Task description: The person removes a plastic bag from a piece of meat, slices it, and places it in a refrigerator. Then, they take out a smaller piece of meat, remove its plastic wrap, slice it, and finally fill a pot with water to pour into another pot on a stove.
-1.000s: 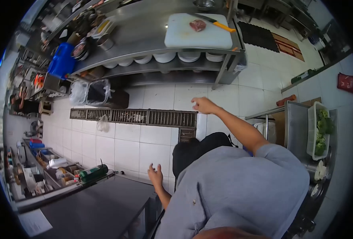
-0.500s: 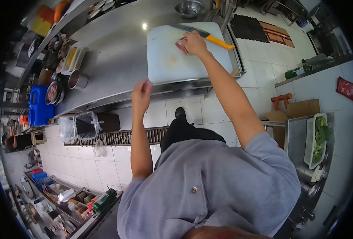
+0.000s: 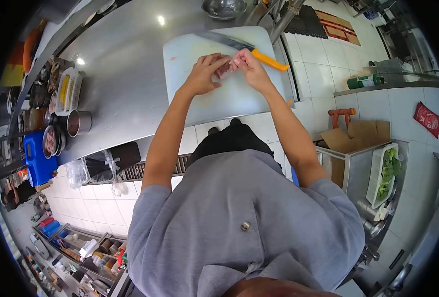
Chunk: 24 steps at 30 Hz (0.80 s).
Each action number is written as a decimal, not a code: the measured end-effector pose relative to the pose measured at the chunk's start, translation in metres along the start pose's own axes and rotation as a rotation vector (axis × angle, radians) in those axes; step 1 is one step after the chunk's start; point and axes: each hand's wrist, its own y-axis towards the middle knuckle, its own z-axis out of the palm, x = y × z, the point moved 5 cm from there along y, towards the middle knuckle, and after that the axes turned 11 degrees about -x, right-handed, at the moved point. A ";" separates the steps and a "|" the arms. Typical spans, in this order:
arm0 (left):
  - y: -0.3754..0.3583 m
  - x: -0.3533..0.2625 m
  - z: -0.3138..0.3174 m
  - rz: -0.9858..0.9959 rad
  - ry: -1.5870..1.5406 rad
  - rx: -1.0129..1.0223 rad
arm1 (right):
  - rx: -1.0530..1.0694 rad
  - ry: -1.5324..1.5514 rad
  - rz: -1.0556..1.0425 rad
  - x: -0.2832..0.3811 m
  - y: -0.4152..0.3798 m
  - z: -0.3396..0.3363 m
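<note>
A small piece of raw meat [image 3: 223, 70] lies on the white cutting board [image 3: 192, 106] between my two hands. My left hand [image 3: 203, 75] comes from the left and holds the meat, its fingers over the top and its thumb lower down. With fingertips pinched together, my right hand [image 3: 251, 70] grips the meat's right end. Behind the hands a knife [image 3: 270, 60] with a yellow handle rests flat on the board, its dark blade pointing left and the handle reaching past the right edge.
A metal bowl [image 3: 224, 7] stands behind the board on the steel counter [image 3: 125, 64]. To the left are a metal pot [image 3: 79, 123], a white basket [image 3: 70, 91], a bowl of meat [image 3: 50, 141] and a blue jug [image 3: 37, 158]. A tray of greens [image 3: 384, 175] sits at right.
My left hand has risen from the counter's front edge onto the board and taken hold of the meat. My right hand has shifted to the meat's right end. The view has shifted slightly.
</note>
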 end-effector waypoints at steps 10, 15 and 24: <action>0.029 -0.002 0.001 -0.486 -0.498 0.086 | 0.003 0.677 0.098 0.025 0.025 -0.022; 0.016 0.007 0.000 -0.506 -0.593 0.014 | 0.061 0.734 0.134 0.039 0.031 -0.018; 0.019 0.018 0.025 -0.454 -0.509 -0.026 | -0.064 0.353 0.192 0.017 0.012 -0.019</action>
